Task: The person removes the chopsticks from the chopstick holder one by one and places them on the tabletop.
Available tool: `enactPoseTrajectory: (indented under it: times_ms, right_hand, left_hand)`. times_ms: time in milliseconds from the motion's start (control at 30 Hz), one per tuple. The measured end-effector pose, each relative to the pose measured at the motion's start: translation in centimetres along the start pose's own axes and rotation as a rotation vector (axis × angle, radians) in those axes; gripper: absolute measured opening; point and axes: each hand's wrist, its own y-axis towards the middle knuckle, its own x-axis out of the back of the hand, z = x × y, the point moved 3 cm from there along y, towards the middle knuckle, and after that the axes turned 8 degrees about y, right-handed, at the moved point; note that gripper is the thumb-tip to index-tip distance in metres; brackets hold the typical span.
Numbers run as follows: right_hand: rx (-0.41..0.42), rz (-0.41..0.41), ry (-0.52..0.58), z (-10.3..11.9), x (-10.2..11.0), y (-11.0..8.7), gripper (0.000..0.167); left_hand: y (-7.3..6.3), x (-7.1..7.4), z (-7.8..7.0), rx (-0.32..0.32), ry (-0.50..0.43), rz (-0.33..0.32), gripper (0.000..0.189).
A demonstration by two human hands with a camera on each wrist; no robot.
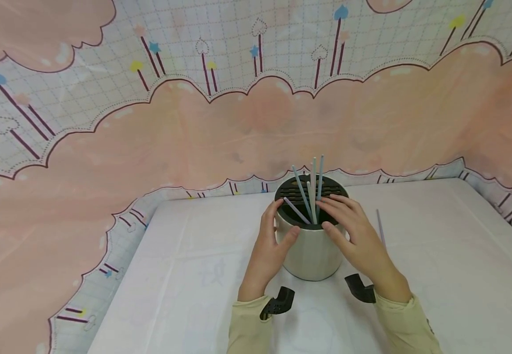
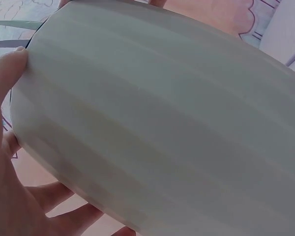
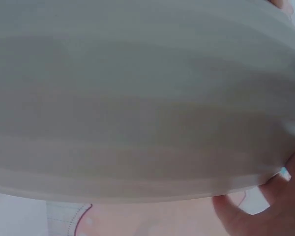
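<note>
- The pale container [image 1: 312, 258] sits between both sets of fingers; it looks stiff, smooth and fairly light, perhaps slippery, so best held with palms flat on opposite walls
- The left hand [image 1: 270, 248] curves thumb and fingers round the rim; the right hand [image 1: 358, 236] curves round the opposite side, fingertips near the sticks
- These thin sticks [image 1: 314, 177] lean from the dark slatted top [image 1: 287, 189] between the fingers, easily knocked
- A loose purple stick [image 1: 380, 226] lies on the table [image 1: 194, 265], outside the right fingers
</note>
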Motion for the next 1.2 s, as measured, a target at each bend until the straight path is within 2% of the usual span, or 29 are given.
enactPoseTrajectory:
  times_ms: [167, 300, 533, 767, 1067, 1200]
  right_hand:
    - [0.001, 0.04, -0.055, 0.41, -0.11, 0.03, 0.041]
    - [0.003, 0.037, -0.066, 0.48, -0.29, -0.09, 0.041]
    - [0.026, 0.003, -0.024, 0.61, -0.55, -0.3, 0.037]
    - [0.071, -0.064, -0.037, 0.7, -0.87, -0.27, 0.032]
    - [0.009, -0.076, -0.003, 0.83, -0.77, -0.25, 0.038]
    - [-0.019, -0.112, 0.013, 0.85, -0.69, -0.23, 0.041]
  left_hand:
    - [-0.07, -0.04, 0.03, 0.003, 0.006, -0.002, 0.064]
    - [-0.14, -0.08, 0.1, 0.004, 0.005, -0.004, 0.064]
    - [-0.27, -0.24, 0.25, 0.014, 0.002, -0.015, 0.063]
    - [-0.29, -0.34, 0.24, 0.012, 0.005, -0.016, 0.063]
    - [-0.12, -0.25, 0.33, 0.008, 0.008, -0.007, 0.064]
    - [-0.09, -0.19, 0.42, 0.01, 0.012, -0.007, 0.064]
